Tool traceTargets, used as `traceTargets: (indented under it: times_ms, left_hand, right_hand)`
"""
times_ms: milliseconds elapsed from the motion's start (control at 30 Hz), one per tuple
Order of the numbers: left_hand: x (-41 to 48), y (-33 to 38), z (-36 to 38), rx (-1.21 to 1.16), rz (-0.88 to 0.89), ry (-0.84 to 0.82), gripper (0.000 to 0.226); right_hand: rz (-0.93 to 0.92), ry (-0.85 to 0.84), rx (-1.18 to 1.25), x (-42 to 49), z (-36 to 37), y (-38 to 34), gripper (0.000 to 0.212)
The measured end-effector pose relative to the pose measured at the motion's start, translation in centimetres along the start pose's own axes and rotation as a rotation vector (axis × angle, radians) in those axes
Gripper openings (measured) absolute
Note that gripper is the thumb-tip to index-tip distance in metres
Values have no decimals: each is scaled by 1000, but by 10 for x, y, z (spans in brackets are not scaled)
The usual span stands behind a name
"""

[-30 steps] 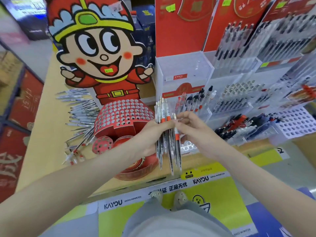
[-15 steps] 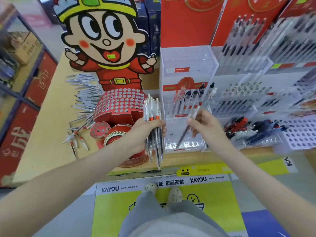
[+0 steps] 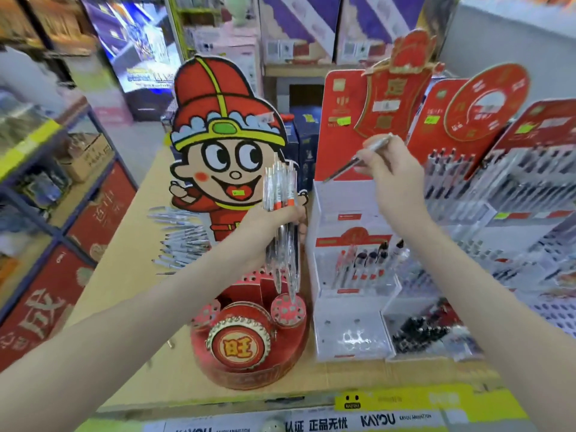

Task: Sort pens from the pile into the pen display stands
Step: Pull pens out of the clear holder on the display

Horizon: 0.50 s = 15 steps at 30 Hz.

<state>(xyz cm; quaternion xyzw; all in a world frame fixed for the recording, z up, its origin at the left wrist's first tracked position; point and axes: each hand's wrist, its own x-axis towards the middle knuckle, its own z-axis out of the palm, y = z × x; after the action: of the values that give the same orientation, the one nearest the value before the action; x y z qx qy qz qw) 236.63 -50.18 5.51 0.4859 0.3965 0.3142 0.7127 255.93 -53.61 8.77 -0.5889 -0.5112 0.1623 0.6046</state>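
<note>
1. On the far left of the wooden table [image 3: 124, 260], beyond the left forearm, the pile of loose pens [image 3: 180, 241] lies beside a cartoon boy cutout [image 3: 224, 145].
2. The left hand [image 3: 271, 222] has its fingers curled round a bundle of clear pens [image 3: 279, 188], held upright above the red round stand [image 3: 290, 353]; the bundle covers part of the cutout.
3. The right hand [image 3: 392, 179] pinches a single pen [image 3: 358, 159], tilted, over the top tier of the white display stand [image 3: 343, 322].
4. A few dark-capped pens [image 3: 371, 260] stand in its middle tier.
5. At the right are more stands with pen rows [image 3: 514, 188], blurred, and nearer a heap of black pens [image 3: 417, 332].
6. A strip [image 3: 377, 419] on the near edge reads "KAYOU"; the badge [image 3: 238, 347] on the red stand shows 旺. The other labels are too blurred to read.
</note>
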Motion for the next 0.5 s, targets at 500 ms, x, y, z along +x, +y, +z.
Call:
traceTargets:
  times_ms: [500]
  left_hand:
    - [18, 9, -21, 116, 46, -104, 5]
  right_hand:
    - [43, -189, -538, 45, 47, 31, 19]
